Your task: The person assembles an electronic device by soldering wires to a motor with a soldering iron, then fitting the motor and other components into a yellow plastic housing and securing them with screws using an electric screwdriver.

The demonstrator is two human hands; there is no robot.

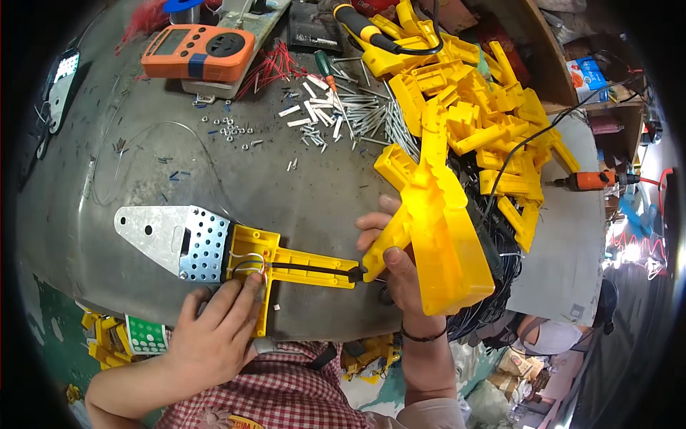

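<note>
A yellow plastic housing half [314, 261] lies on the table in front of me, its inside facing up. A perforated metal plate [204, 247] is fitted to its left end. Thin wires [250, 259] and a black cable [307, 267] run inside it. My left hand [218, 325] is closed at its near edge, fingertips pressed down by the wires. My right hand [404, 275] grips the narrow handle of another yellow housing half [450, 247], tilted up above the table to the right. That piece hides part of my right fingers.
Yellow housings [493, 136] are heaped at the right, with black cables beside them. Screws [379, 114], white strips, a screwdriver [325, 68] and nuts [232, 130] lie farther back. An orange multimeter [200, 53] stands far left; an orange electric screwdriver [589, 181] is far right.
</note>
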